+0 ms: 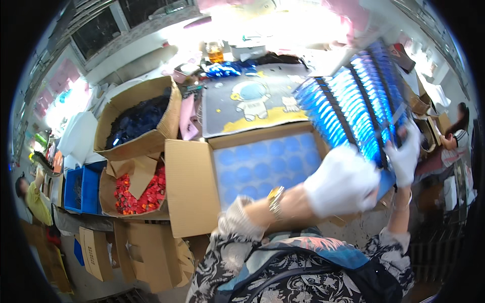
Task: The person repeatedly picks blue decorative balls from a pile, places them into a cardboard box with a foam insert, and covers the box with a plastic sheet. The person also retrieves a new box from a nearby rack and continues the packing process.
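Note:
Rows of glossy blue, curved plastic pieces [341,102], crossed by dark bands, stand packed closely together at the right. My right hand [405,159], in a white glove, grips their near right edge with the thumb against them. My left hand [343,181], also gloved and blurred by motion, is at their near left edge; its fingers are turned away, so its grip is hidden. Before me an open cardboard box [191,185] holds blue round shapes [261,170] in rows, seemingly under a translucent sheet. Its flap is folded out to the left.
A grey mat with an astronaut print [216,110] lies behind the box. To the left are a carton of dark pieces [138,117], a carton of red pieces [151,185] and a blue bin [74,189]. Other people sit at far left [38,200] and right [458,140].

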